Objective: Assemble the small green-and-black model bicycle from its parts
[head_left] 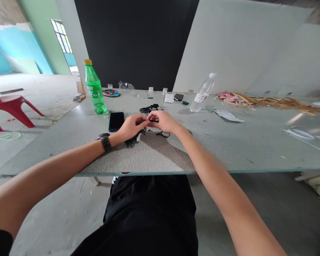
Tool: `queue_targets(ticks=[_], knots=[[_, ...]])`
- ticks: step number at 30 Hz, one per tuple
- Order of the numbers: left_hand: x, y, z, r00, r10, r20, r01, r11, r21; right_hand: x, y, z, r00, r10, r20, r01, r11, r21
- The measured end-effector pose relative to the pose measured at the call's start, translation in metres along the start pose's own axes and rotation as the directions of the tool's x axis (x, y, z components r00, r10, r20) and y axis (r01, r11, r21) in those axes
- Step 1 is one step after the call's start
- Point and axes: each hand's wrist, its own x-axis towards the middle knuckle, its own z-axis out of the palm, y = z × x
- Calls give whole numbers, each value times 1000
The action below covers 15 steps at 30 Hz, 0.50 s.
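Observation:
My left hand (pixel 134 126) and my right hand (pixel 164 121) meet fingertip to fingertip above the front part of the table. A small, thin black piece (pixel 154 121) shows between the pinched fingers of my right hand. Whatever my left fingertips pinch is too small to make out. Under my left hand lies a black and green part (pixel 133 140) with grey bits, partly covered by the hand. Several black parts (pixel 150 108) lie just beyond my hands. A thin black looped piece (pixel 163 134) rests below my right wrist.
A dark phone (pixel 116 122) lies left of my hands, with a green bottle (pixel 95 89) behind it. A clear bottle (pixel 202 94) stands at the right. Farther back are a white case (pixel 169 98) and a paint palette (pixel 111 93). Dry straw-like strips (pixel 272 102) lie along the wall.

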Motion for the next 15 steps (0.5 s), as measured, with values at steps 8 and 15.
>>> queue_targets(ticks=[8, 15], knots=[[-1, -3, -1, 997, 70, 21, -72, 991, 112, -1, 0, -1, 1000, -4, 2, 4, 999, -39], [-1, 2, -1, 996, 78, 32, -81, 987, 142, -1, 0, -1, 1000, -9, 23, 11, 998, -63]])
